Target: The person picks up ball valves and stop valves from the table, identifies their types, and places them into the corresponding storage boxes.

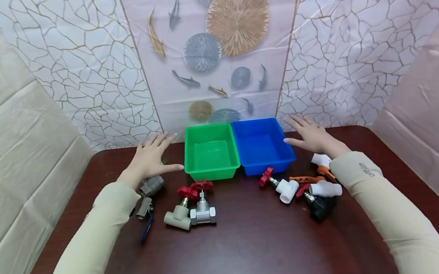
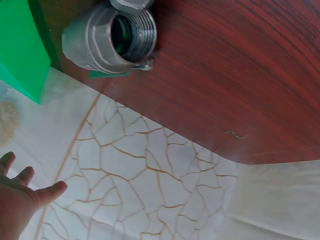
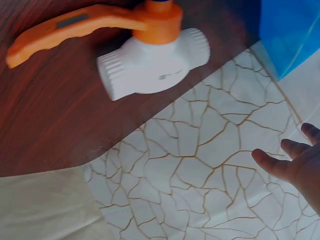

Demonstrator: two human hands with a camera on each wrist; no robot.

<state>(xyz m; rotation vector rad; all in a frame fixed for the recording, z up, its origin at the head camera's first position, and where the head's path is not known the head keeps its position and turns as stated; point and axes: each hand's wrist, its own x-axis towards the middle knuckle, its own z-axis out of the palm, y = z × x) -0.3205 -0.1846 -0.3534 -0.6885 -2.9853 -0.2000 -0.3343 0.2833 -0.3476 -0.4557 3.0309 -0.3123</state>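
My left hand (image 1: pixel 150 157) spreads its fingers left of the green bin (image 1: pixel 213 175), its thumb tip close to the bin's rim; it holds nothing. My right hand (image 1: pixel 311 136), also spread and holding nothing, is beside the blue bin (image 1: pixel 268 167), thumb near its right edge. By the left wrist are a grey metal valve (image 1: pixel 152 186) and a small ball valve (image 1: pixel 144 208) with a blue lever. The left wrist view shows the metal valve's threaded opening (image 2: pixel 142 37). Near the right wrist lies a white ball valve (image 3: pixel 150 67) with an orange handle (image 3: pixel 80 25).
Before the green bin are a beige valve (image 1: pixel 178 217) and a silver valve (image 1: pixel 203 215), both with red handwheels. On the right are a white valve (image 1: pixel 288 190) with a red handwheel, another white valve (image 1: pixel 325 189) and a black valve (image 1: pixel 320 207). Patterned cloth (image 1: pixel 100 79) hangs behind the table.
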